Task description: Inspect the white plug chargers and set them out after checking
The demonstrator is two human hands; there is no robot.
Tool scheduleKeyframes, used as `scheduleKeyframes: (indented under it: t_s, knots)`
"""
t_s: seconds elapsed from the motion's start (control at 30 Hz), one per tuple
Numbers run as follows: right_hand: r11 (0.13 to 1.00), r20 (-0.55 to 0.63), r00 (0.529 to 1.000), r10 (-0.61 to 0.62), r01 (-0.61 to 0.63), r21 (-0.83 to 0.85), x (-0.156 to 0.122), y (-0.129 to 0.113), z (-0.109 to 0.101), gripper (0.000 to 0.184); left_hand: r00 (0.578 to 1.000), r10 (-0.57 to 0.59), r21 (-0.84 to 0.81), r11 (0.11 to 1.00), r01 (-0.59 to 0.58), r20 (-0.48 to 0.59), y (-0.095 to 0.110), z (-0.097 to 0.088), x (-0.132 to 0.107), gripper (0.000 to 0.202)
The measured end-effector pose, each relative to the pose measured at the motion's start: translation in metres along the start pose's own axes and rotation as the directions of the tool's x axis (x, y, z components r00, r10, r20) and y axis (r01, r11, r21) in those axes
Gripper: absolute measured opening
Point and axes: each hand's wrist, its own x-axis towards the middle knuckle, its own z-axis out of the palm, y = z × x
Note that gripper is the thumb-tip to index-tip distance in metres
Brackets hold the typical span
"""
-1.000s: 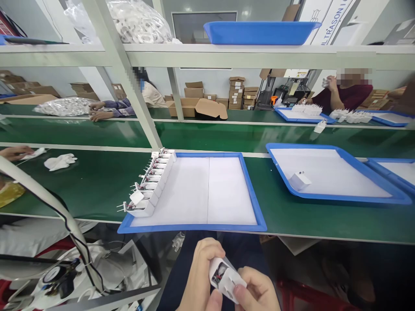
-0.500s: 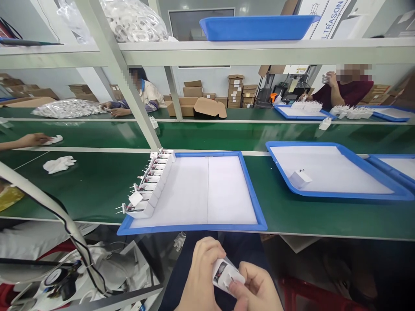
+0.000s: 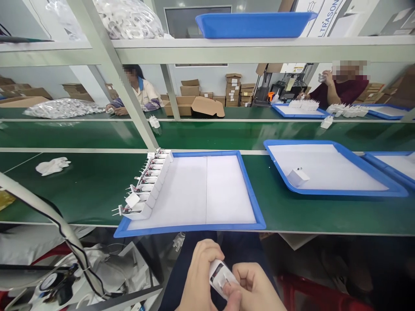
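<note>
Over my lap, my left hand is wrapped round a white plug adapter. A dark gap shows at one end of its casing, and metal prongs stand on its face. My right hand presses thumb and fingers against the pronged face. Beyond the hands lies a blue-rimmed tray with a white liner. Along its left side stands a row of open white adapter casings with wires and prongs showing. A loose white cap rests on the nearest ones.
A second blue tray at right holds one white adapter. A white glove lies on the green bench at left. A slanted post and shelf cross the view. Two people sit across the belt.
The adapter has turned slightly in my hands, and my right thumb stays on its face. The hand reaching in at far left has gone from view. The camera has shifted slightly.
</note>
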Motion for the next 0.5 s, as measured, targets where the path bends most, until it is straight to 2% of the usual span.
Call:
scheduleKeyframes:
  t_s: [0.17, 0.3, 0.37, 0.5]
  knots:
    - [0.997, 0.095, 0.993, -0.065, 0.068, -0.030, 0.014, 0.021, -0.007, 0.053, 0.999, 0.008, 0.057, 0.998, -0.006, -0.036, 0.002, -0.001, 0.004, 0.033]
    - [0.989, 0.162, 0.976, -0.148, 0.148, 0.010, 0.018, 0.022, -0.006, 0.060, 1.000, 0.019, 0.035, 0.999, -0.019, -0.016, 0.002, -0.001, 0.007, 0.030]
    - [0.985, 0.160, 0.972, -0.174, 0.175, 0.006, 0.018, 0.018, -0.005, 0.063, 1.000, -0.016, 0.036, 0.999, 0.016, -0.009, 0.003, -0.002, 0.007, 0.031]
    - [0.956, 0.111, 0.962, -0.251, 0.264, -0.129, 0.014, 0.015, -0.007, 0.064, 0.998, -0.052, 0.064, 0.996, 0.054, -0.045, 0.002, -0.002, 0.005, 0.039]
